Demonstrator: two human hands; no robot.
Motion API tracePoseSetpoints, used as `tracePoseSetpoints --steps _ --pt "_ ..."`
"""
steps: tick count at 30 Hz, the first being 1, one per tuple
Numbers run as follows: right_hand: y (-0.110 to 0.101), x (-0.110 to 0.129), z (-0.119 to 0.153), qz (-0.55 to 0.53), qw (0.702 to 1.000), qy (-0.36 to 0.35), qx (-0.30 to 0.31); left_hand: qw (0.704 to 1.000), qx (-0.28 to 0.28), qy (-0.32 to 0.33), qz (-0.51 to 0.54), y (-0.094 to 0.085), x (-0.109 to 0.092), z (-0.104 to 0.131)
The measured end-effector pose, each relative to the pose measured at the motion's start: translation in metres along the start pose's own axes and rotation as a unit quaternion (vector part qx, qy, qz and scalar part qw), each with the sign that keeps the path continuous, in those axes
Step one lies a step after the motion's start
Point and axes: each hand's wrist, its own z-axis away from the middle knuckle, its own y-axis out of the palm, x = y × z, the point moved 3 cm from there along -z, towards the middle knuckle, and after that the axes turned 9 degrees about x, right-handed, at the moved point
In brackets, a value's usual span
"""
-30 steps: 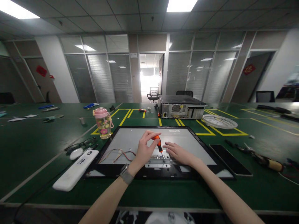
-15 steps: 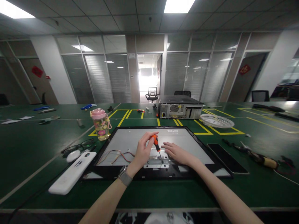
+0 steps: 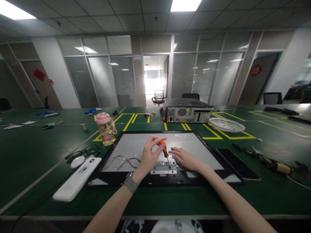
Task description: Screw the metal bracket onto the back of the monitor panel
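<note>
A flat display panel with a black frame lies in front of me, its grey metal back facing up. My left hand, a watch on its wrist, pinches the handle of an orange and black screwdriver. The tool leans slightly, its tip down at a metal bracket near the panel's front edge. Fingers stretched out, my right hand lies flat on the panel just right of the screwdriver and touches the bracket's right side. Thin coloured wires curl on the panel at left.
At left stand a pink-lidded bottle, glasses and a long white device. Beyond the panel are a computer case, a white plastic basket and another screwdriver. A phone and a soldering-type tool lie right.
The fingers of my left hand have shifted on the screwdriver handle, which stands a little more upright. My right hand keeps its place on the panel. The whole view has moved slightly.
</note>
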Motion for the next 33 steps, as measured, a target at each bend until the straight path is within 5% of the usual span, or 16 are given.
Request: tracePoseSetpoints --steps 12,27,33 --pt "-0.0014 0.0021 0.0003 0.008 1.000 0.007 0.006 0.993 0.046 -0.028 0.109 0.0031 0.0022 0.0004" --pt "-0.0010 0.0022 0.0004 0.001 1.000 0.003 -0.004 0.998 0.020 -0.015 0.053 0.0037 0.0036 -0.0005" --pt "-0.0008 0.0015 -0.0003 0.001 1.000 -0.003 -0.005 0.992 0.077 -0.016 0.103 0.0072 0.0020 -0.0001"
